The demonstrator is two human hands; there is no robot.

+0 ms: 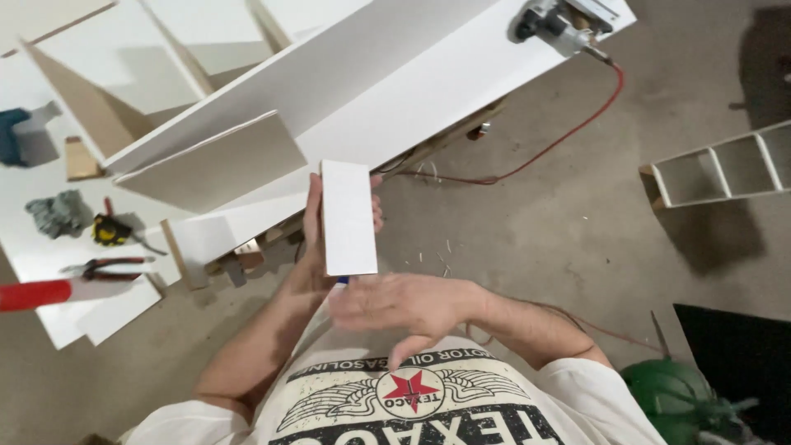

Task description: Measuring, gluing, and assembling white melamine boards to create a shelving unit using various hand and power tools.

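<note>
Small white rectangular board piece (348,217): flat, plain, clean-cut edges, long axis running away from viewer. Held upright in air above concrete floor, just in front of large white panels. Something small and blue shows at its lower edge.

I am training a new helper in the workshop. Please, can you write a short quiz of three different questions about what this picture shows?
1. True or false: the left hand holds the small white board upright.
2. Which lies nearest the pliers on the white panel? A) the tape measure B) the router C) the white shelf unit
3. Fill in: the red cable runs over the ___ floor.

Key: 1 true; 2 A; 3 concrete. The right hand sits just below the board's lower edge, with something blue between them; what it is cannot be told.
</note>
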